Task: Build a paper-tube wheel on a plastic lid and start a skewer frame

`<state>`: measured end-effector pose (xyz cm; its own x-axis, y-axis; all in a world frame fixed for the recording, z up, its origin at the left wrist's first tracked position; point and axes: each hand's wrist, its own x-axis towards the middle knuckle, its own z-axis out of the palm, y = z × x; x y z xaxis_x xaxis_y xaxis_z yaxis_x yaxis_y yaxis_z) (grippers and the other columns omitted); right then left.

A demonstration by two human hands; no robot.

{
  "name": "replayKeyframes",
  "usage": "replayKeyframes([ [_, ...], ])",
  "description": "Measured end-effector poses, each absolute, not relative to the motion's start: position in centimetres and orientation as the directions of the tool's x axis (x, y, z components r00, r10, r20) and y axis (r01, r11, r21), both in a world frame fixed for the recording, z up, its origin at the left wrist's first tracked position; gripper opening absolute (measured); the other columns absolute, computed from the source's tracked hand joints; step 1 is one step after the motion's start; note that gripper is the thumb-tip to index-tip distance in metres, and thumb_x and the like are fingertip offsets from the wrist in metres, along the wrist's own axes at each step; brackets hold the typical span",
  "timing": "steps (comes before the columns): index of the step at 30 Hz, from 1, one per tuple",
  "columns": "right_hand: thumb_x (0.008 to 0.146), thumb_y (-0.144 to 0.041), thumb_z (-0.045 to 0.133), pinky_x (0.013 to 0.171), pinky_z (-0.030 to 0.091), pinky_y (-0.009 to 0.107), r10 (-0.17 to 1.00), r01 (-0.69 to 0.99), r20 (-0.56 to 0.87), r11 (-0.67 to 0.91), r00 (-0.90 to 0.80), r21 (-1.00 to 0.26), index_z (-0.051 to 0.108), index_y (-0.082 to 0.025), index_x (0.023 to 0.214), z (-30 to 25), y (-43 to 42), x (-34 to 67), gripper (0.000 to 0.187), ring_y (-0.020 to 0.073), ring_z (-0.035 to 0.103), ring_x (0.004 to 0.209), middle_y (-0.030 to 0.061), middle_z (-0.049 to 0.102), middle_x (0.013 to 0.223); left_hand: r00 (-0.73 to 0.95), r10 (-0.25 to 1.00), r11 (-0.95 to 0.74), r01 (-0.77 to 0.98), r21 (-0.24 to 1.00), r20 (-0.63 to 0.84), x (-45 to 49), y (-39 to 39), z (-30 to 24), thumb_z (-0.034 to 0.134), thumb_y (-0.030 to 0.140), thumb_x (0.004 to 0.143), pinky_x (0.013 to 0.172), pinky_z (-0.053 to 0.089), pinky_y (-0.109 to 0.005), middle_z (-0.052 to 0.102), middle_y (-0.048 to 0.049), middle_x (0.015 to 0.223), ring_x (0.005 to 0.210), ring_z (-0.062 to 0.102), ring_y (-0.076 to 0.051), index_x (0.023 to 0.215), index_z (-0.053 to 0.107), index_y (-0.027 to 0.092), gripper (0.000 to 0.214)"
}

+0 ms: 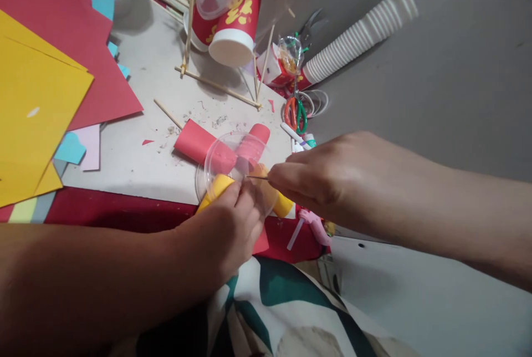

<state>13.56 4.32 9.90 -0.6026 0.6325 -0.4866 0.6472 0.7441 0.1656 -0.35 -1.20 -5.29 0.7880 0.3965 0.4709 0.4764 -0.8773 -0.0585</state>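
Observation:
My left hand [233, 224] is closed on a clear round plastic lid [238, 143] near the table's front edge. Curved paper pieces spread around the lid: a red one [197, 141] at left, another red one [258, 134] behind, a yellow one [220, 184] by my left fingers and a yellow one [284, 205] at right. My right hand [326, 171] is a fist around a thin metal spike [257, 178], its handle hidden in my fingers. The spike's tip points left and lies over the lid close to my left fingertips; whether it pierces the plastic I cannot tell.
Red and yellow paper sheets [37, 107] lie at left. Behind stands a wooden-stick frame [218, 88] beside red paper cups [239, 19]. At right are scissors [296, 114], a stack of cups [361, 35] and a pink glue gun [318, 227].

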Motion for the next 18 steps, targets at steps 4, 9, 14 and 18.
replayKeyframes([
  [4,0.087,-0.008,0.048,0.049,0.017,0.028,0.533,0.54,-0.539,0.826,-0.652,0.163,0.059,-0.017,0.07,10.2,4.2,13.9,0.022,0.0092,0.031,0.046,0.0001,0.052,0.057,0.784,0.423,-0.865,0.498,-0.054,0.454,-0.2,-1.4,-5.3,0.049,0.037,0.09,0.106,0.04,-0.049,0.062,-0.0182,0.137,0.128,0.053,-0.036,0.131,0.065,0.011,0.051],
  [9,0.091,-0.028,0.052,0.046,0.026,0.024,0.794,0.903,-0.439,0.41,-0.421,-0.125,0.057,-0.017,0.064,9.2,4.3,14.4,0.029,0.0074,0.032,0.045,-0.0017,0.048,0.052,0.792,0.41,-0.87,0.488,-0.066,0.453,-0.4,-1.4,-5.1,0.048,0.039,0.09,0.104,0.041,-0.051,0.064,-0.0206,0.132,0.123,0.057,-0.037,0.131,0.065,0.008,0.054],
  [14,0.076,-0.046,0.072,0.036,0.023,0.023,0.786,0.818,-0.608,-0.419,0.11,-0.394,0.057,-0.018,0.061,7.9,4.4,15.0,0.035,0.0057,0.031,0.035,-0.0036,0.045,0.042,0.792,0.41,-0.864,0.497,-0.087,0.453,-0.5,-1.4,-5.3,0.05,0.042,0.088,0.104,0.042,-0.05,0.063,-0.0186,0.134,0.124,0.056,-0.037,0.13,0.066,0.011,0.054],
  [18,0.077,-0.047,0.07,0.037,0.025,0.023,0.797,0.812,-0.596,-0.408,0.094,-0.417,0.055,-0.017,0.062,7.9,4.0,15.1,0.036,0.0062,0.034,0.035,-0.0029,0.048,0.044,0.822,0.392,-0.872,0.475,-0.119,0.413,-0.6,-1.4,-5.2,0.051,0.043,0.087,0.105,0.042,-0.049,0.061,-0.0187,0.137,0.126,0.055,-0.037,0.132,0.064,0.011,0.057],
])
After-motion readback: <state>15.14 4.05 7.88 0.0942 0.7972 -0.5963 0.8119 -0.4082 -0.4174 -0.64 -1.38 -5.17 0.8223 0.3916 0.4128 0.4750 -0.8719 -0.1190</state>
